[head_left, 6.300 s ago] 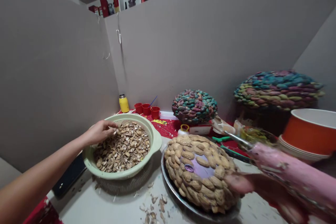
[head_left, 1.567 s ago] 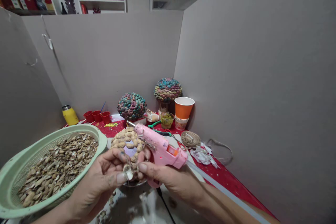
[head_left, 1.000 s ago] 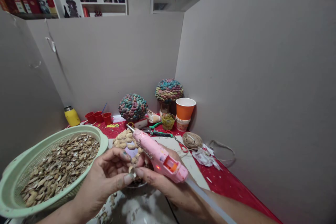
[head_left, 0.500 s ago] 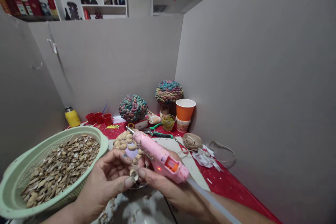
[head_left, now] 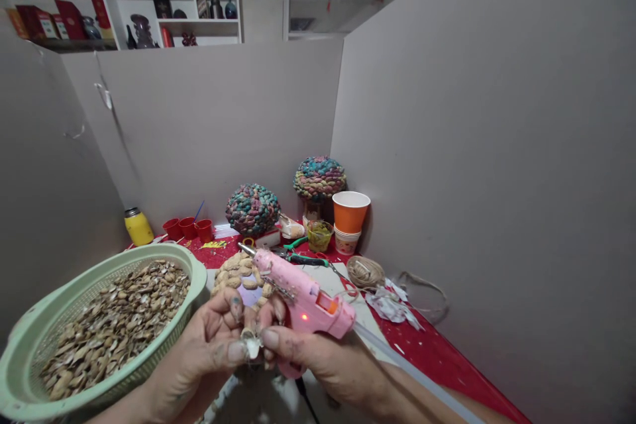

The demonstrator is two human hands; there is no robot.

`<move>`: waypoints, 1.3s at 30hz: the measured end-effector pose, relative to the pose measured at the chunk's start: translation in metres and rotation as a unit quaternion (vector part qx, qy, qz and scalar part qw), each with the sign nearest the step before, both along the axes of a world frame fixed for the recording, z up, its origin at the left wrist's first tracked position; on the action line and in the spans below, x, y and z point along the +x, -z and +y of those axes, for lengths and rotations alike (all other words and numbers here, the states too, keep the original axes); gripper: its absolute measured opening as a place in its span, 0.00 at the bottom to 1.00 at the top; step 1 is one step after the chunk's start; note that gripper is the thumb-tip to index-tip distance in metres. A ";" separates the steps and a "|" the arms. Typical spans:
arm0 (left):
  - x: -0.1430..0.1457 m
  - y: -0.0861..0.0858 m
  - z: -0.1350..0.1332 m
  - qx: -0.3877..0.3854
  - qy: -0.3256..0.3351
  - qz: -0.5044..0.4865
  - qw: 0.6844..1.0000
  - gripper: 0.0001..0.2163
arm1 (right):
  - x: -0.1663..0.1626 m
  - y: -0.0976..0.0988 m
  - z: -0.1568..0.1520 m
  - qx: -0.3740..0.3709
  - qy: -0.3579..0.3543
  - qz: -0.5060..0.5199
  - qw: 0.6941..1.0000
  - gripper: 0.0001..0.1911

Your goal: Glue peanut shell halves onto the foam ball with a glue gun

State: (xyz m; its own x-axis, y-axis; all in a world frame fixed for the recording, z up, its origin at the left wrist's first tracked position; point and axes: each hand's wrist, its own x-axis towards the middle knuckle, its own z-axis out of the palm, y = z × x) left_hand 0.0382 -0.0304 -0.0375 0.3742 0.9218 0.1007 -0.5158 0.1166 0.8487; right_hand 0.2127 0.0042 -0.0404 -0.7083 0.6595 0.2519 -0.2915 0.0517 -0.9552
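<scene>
My left hand [head_left: 203, 351] pinches a small peanut shell piece [head_left: 250, 344] between thumb and fingers. My right hand [head_left: 318, 361] grips a pink glue gun [head_left: 298, 291], nozzle pointing up and left, and its thumb also touches the shell. Just behind my hands lies a purple dome covered with peanut shells [head_left: 238, 275]. A pale green colander [head_left: 30, 358] full of shell halves sits at the lower left.
On the red cloth stand two painted shell domes [head_left: 252, 207], stacked orange paper cups [head_left: 350, 213], three red cups [head_left: 189, 228], a yellow jar [head_left: 138, 227], a twine ball [head_left: 365, 271], pliers and crumpled paper. Grey partition walls close in on three sides.
Since six seconds ago my left hand left the colander with a shell and met the right hand. In the last second the hands and glue gun rose slightly toward me.
</scene>
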 end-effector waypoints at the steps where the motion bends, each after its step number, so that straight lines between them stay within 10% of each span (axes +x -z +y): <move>1: 0.000 0.000 0.000 0.003 0.001 -0.001 1.000 0.15 | -0.001 0.003 0.000 -0.005 -0.003 0.008 1.000 0.25; 16: -0.009 -0.009 -0.004 0.045 -0.063 -0.026 0.997 0.13 | 0.000 0.021 0.003 -0.051 0.035 0.104 0.993 0.21; 24: -0.012 0.005 0.004 0.102 -0.111 0.049 0.987 0.14 | -0.004 -0.008 -0.008 -0.001 0.073 0.096 0.993 0.19; 39: -0.013 0.010 0.007 0.094 -0.095 0.092 0.987 0.12 | -0.003 0.015 0.002 0.084 0.106 0.048 0.990 0.14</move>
